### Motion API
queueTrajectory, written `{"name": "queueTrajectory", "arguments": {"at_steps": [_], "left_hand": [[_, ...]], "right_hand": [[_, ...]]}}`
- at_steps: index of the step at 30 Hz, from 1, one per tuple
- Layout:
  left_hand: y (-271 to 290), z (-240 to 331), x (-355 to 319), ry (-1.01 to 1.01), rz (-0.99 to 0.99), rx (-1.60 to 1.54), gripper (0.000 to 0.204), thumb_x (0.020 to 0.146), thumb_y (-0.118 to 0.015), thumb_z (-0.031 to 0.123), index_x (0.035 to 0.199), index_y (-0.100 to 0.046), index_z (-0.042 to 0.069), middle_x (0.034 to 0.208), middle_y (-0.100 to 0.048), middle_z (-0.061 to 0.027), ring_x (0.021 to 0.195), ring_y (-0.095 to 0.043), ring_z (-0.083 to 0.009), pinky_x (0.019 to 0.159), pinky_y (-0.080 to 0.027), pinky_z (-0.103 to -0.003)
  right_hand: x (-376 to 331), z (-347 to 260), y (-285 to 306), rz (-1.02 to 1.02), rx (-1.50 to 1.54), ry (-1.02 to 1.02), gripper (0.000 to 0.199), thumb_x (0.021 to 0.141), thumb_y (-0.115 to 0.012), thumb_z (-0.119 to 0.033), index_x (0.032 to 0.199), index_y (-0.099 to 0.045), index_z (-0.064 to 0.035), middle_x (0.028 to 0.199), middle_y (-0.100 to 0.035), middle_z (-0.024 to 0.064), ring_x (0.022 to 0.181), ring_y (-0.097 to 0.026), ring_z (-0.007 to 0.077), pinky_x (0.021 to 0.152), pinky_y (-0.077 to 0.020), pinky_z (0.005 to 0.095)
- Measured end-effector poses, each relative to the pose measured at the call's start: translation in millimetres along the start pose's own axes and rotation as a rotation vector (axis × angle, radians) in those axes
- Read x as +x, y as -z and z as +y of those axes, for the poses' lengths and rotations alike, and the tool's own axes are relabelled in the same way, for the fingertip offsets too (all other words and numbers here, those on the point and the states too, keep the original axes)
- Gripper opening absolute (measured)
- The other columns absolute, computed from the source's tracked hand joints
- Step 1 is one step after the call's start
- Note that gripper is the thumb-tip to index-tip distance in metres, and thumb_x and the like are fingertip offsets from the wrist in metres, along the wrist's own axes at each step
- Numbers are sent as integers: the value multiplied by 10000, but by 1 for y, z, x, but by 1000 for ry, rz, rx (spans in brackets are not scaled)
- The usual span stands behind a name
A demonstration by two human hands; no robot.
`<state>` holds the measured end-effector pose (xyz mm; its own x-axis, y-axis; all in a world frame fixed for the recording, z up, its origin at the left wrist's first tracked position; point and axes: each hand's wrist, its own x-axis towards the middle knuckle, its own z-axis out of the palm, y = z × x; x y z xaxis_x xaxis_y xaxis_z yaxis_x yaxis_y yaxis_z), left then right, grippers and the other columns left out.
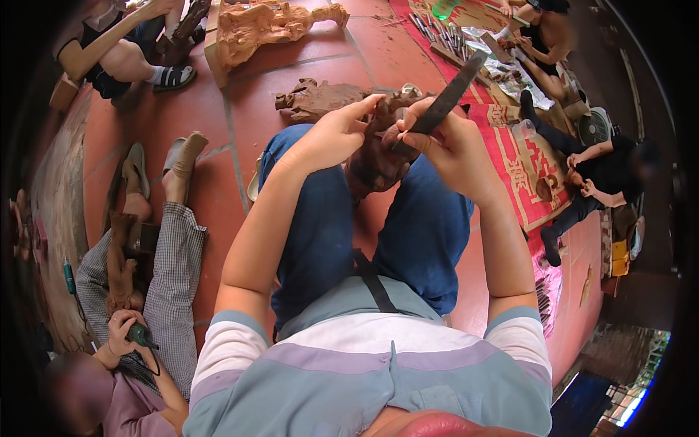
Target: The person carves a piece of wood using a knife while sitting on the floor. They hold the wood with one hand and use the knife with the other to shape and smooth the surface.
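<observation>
A dark reddish-brown wood carving [375, 164] is between my knees, its upper part under my hands. My left hand [331, 138] grips the carving's left side, with the index finger stretched along its top. In my right hand [459, 149] is a long, dark, flat file [451, 95], pinched between thumb and fingers. The file slants up to the right, its lower end close to the carving. Whether that end touches the wood I cannot tell. Just beyond lies a rough brown carved wood piece [317, 102], partly hidden by my hands.
A large pale orange carving [273, 29] lies on the red tile floor [291, 69]. Several chisels [444, 40] are at the far right, near a red patterned mat [502, 156]. Co-workers sit around; one at lower left holds a green power tool [142, 335]. A fan [595, 126] stands right.
</observation>
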<state>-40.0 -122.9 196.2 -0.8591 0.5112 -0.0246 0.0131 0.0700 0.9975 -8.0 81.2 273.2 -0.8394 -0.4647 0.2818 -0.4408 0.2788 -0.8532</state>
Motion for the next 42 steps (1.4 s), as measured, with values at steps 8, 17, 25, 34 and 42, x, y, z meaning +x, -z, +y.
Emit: {"name": "queueTrajectory", "arguments": {"at_steps": [8,17,25,34,42], "left_hand": [[-41,-14,-25,-390,667,319,525,857,-441,-72,1377,-425,3,1223,-579,-147,1026,-603,-212,863,-464,-284],[-160,-14,-95,-904,213,263,470,709,-617,-23,1149,-642,140,1283,-548,-124,1215,-505,-338,985,-459,-406],[-176,-22,-83,-777,372,430,646,758,-652,22,1355,-491,210,1538,-73,-257,1397,-60,-512,1096,-280,-520],[-192,-32,-87,-822,413,201,777,776,-653,32,1459,-319,191,1525,24,-309,1384,17,-544,1103,-238,-540],[-131,-8,-100,-831,382,-183,324,765,-727,22,989,-499,68,1108,-565,-139,1036,-569,-352,874,-497,-411]], "right_hand": [[1,-8,23,109,73,-140,121,879,-657,-77,989,-614,-53,916,-613,6,799,-590,67,630,-494,222],[-17,-23,11,-77,-345,117,182,748,-687,46,871,-688,-89,762,-596,36,954,-618,229,830,-511,354],[-4,-3,3,-401,-689,301,164,638,-685,-13,746,-654,-133,669,-563,46,1129,-554,357,1062,-379,466],[-5,-16,-10,-417,-815,310,203,597,-700,-22,733,-641,-161,687,-572,31,1211,-474,395,1069,-328,526],[-5,-20,-14,-369,-693,177,227,592,-676,66,711,-654,-126,653,-512,55,1169,-526,374,1111,-280,529]]}}
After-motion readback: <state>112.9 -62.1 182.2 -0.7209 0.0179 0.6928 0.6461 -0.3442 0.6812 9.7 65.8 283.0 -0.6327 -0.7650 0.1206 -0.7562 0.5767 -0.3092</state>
